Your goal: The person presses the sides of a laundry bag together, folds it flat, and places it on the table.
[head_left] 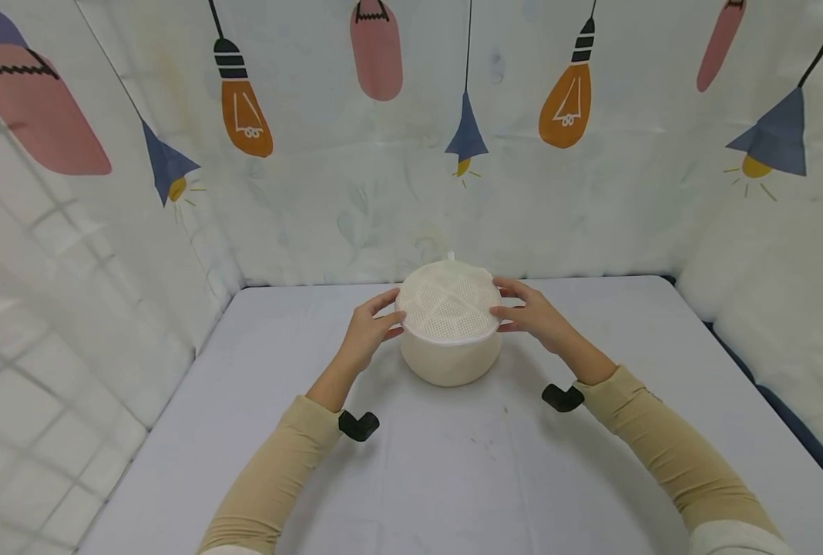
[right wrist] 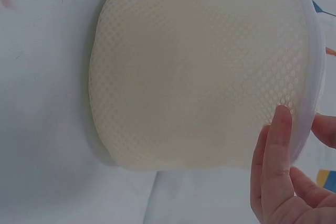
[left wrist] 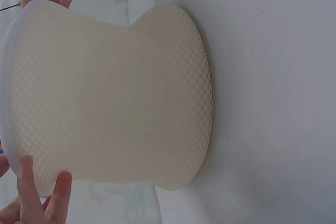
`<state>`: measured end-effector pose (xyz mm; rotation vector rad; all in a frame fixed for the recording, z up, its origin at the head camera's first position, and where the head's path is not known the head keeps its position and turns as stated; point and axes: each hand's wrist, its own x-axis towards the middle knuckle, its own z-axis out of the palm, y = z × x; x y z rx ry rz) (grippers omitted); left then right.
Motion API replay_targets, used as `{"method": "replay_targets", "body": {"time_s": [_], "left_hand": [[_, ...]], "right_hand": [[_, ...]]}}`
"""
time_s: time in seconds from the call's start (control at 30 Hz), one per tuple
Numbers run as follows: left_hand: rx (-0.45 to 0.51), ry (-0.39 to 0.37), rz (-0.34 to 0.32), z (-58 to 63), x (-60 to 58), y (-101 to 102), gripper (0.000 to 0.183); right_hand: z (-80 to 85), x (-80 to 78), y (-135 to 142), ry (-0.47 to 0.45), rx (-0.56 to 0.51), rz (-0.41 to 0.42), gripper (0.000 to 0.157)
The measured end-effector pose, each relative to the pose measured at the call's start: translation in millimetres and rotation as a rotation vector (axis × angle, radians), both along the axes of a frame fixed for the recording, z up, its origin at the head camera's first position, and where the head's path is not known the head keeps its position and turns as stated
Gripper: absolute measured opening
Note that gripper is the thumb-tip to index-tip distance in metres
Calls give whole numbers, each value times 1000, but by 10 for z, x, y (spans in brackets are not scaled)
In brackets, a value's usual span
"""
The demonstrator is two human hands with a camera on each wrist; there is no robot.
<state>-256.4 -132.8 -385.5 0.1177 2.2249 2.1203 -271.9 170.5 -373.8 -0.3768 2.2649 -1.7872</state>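
A cream mesh laundry bag (head_left: 449, 362), round and drum-shaped with a white piped rim, stands upright on the table. A small white tab (head_left: 451, 255) sticks up at the far side of its rim. My left hand (head_left: 366, 331) holds the rim at the left side, my right hand (head_left: 539, 317) at the right. In the left wrist view, fingers (left wrist: 61, 195) of the left hand lie against the mesh wall just below the rim. The right wrist view has the right hand's fingers (right wrist: 278, 140) on the wall and its thumb across the rim. The bag's inside is hidden.
A white cloth covers the table (head_left: 446, 478). Behind it hangs a pale curtain (head_left: 300, 208) printed with lamps and bulbs, and further white sheets close off both sides. Black angled pieces (head_left: 359, 425) sit at both wrists.
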Motion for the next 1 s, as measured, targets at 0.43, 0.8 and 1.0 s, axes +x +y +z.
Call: {"method": "replay_targets", "body": {"time_s": [0.43,0.8,1.0], "left_hand": [[-10,-5,9,-33,-7,4,55],[-7,5,-4,-53,-19,0,55],[-2,-13,6,-55,-10,13,55]], "right_hand": [[-39,-23,-21,-15,37,-18,69],[-46,-19,-14,-12,56,-32,69],[-53,-7,-4,-22,52,-34,69]]}}
